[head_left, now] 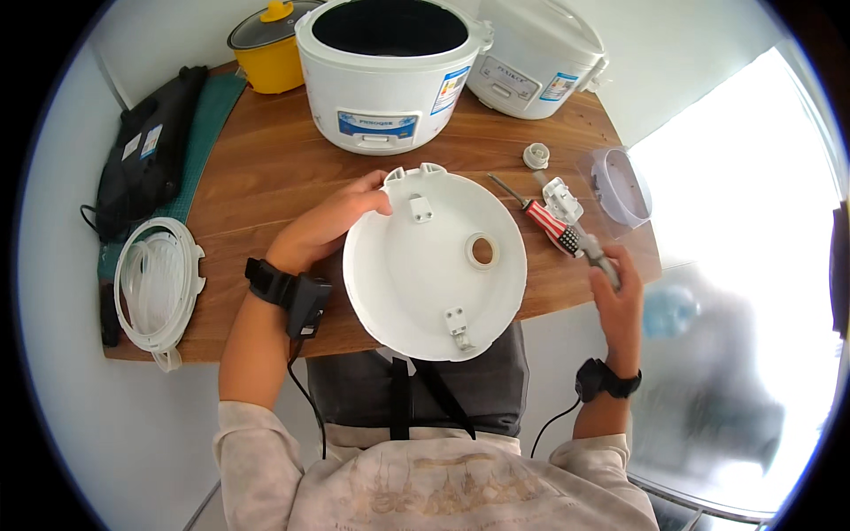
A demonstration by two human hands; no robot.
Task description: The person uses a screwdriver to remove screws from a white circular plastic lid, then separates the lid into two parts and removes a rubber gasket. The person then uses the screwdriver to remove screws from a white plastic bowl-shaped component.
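Observation:
A round white rice cooker lid shell [425,292] lies at the front edge of the table, its hollow inside facing me and its near part overhanging my lap. My left hand [361,202] grips its upper left rim, thumb on the inside. The shell has a round hole with a raised collar and two small bracket mounts. My right hand [615,285] is closed around a slim grey-handled tool [595,251], smeared by motion; its exact kind is unclear. Just beyond lie a screwdriver [547,221] with a striped and starred handle and a small white plastic part [561,200].
Behind stand an open white rice cooker [381,93], a closed one [536,62] and a yellow pot [268,66]. A small round white cap [536,156] and a clear plastic tray [620,188] lie right. At left are a white ring-shaped part [159,283] and a black bag-like item [146,159].

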